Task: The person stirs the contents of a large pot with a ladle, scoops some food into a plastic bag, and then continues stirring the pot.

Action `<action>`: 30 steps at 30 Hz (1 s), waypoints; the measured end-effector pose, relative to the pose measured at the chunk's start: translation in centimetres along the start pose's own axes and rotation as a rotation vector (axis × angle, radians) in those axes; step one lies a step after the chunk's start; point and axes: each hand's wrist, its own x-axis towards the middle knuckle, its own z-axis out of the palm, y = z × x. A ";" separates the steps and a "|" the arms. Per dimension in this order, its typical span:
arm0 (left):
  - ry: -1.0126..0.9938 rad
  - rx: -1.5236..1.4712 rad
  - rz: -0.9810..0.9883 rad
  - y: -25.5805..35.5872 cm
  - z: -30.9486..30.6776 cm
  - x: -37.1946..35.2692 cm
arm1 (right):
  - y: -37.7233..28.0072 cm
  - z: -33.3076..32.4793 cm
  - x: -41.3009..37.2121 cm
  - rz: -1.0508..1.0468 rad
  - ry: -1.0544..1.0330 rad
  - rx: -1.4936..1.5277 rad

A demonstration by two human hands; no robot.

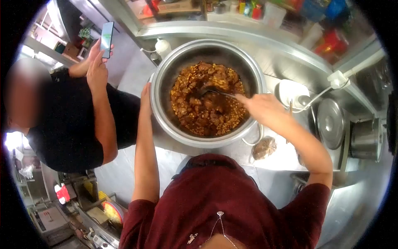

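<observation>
One pot (260, 85) on the counter (284, 159): inside, stew (207, 118), chunks and sauce largely mixed by their look, stirring seemingly midway, spoon (225, 93) not yet out; right hand (265, 108) closed round the spoon, left hand (146, 97) apart, at the pot's left side, grip impossible to tell.

A large metal pot (207, 142) of brown stew (199, 114) sits at the counter's (286, 155) near edge; left hand (146, 97) against its side, right hand (263, 108) holding a spoon (222, 92) in it. A co-worker (70, 116) holds a phone (107, 39).
</observation>
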 end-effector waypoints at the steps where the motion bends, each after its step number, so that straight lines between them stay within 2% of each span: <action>1: 0.007 0.014 -0.026 0.0 0.1 -0.3 | 0.7 -0.2 -0.8 0.019 -0.014 -0.007; 2: -0.035 -0.029 -0.021 -0.6 -0.2 0.0 | 1.3 -0.4 -1.6 0.044 -0.031 -0.009; 5: -0.009 -0.081 -0.013 -1.8 -0.4 1.0 | 2.8 -2.0 -3.5 0.044 0.110 -0.040; 9: -0.052 -0.132 -0.037 -2.4 -0.8 1.6 | 2.5 -3.0 -4.0 0.168 0.067 -0.140; 10: -0.058 -0.125 -0.034 -1.8 -0.6 1.1 | 2.7 -1.4 -3.9 0.089 0.231 -0.206; 13: -0.067 -0.065 -0.108 -0.8 -0.7 0.8 | 2.3 0.1 -3.2 -0.017 0.344 -0.224; 14: 0.015 -0.102 -0.176 -0.4 -0.2 0.3 | 1.9 0.1 -3.1 -0.045 0.335 -0.239; 15: -0.086 -0.153 -0.125 -0.3 -0.1 0.3 | 1.7 0.3 -2.9 -0.036 0.285 -0.259; 17: -0.106 -0.179 -0.065 -0.3 0.3 -0.4 | 1.6 0.3 -2.3 -0.030 0.201 -0.313; 21: 0.006 -0.032 -0.075 0.8 0.8 -1.2 | 1.9 0.2 -1.3 0.033 0.135 -0.276; 23: -0.074 -0.009 -0.024 -0.4 -0.3 0.2 | 3.7 0.3 -1.2 0.014 0.226 -0.156; 25: -0.053 -0.082 -0.039 -0.3 0.1 0.0 | 4.3 0.0 -1.2 -0.011 0.299 0.006; 29: -0.058 -0.062 -0.026 -0.2 0.0 -0.2 | 1.6 1.2 -1.0 0.000 0.188 -0.174; 30: -0.062 -0.070 -0.041 -0.1 0.0 -0.2 | 1.2 1.4 -1.0 -0.067 0.212 -0.209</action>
